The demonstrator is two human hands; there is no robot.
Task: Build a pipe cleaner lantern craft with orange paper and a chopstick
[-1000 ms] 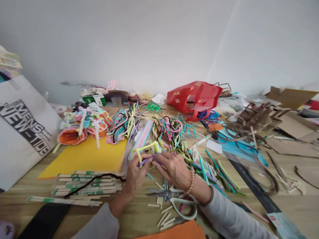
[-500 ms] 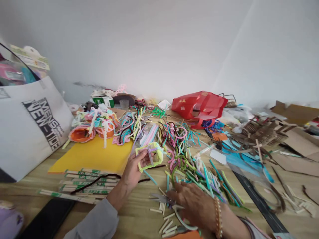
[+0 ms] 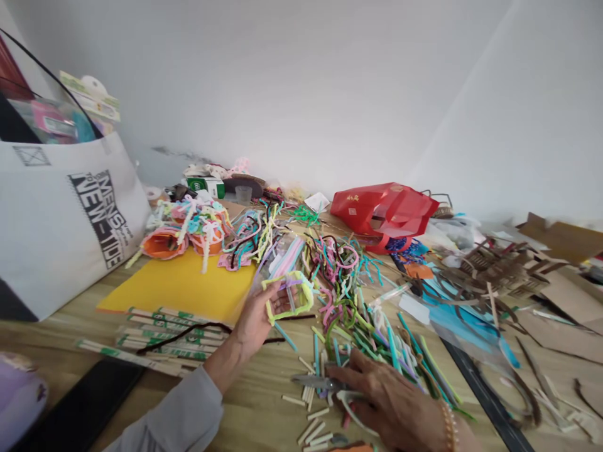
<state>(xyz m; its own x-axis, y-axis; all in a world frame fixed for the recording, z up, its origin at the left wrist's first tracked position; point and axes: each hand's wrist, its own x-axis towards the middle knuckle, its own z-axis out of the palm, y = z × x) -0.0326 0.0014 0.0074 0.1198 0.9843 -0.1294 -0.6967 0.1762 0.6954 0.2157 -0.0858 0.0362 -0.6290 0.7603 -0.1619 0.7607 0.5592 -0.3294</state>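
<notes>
My left hand (image 3: 257,317) holds a boxy frame of yellow-green pipe cleaners (image 3: 306,300), its fingers closed on the left side. A purple pipe cleaner crosses the middle of this frame. Low over the table, my right hand (image 3: 391,392) has its fingers closed on a pair of scissors (image 3: 316,382), near the pivot. The blades point left, and part of the handles is hidden under the hand. Short cut sticks (image 3: 316,432) lie below the scissors. Beyond my right hand spreads a heap of loose pipe cleaners (image 3: 377,333) in many colours.
Wrapped chopsticks (image 3: 174,336) and a yellow sheet (image 3: 179,285) lie left, near a black phone-like slab (image 3: 80,402). A white bag (image 3: 51,232) stands far left. Orange cups with pipe cleaners (image 3: 164,243), a red bag (image 3: 381,210) and brown woven pieces (image 3: 504,257) sit farther back.
My right hand has shifted right and its fingers have come onto the scissors, whose blades look closer together. The left hand still holds the yellow-green frame, slightly turned. The view has swung a little left.
</notes>
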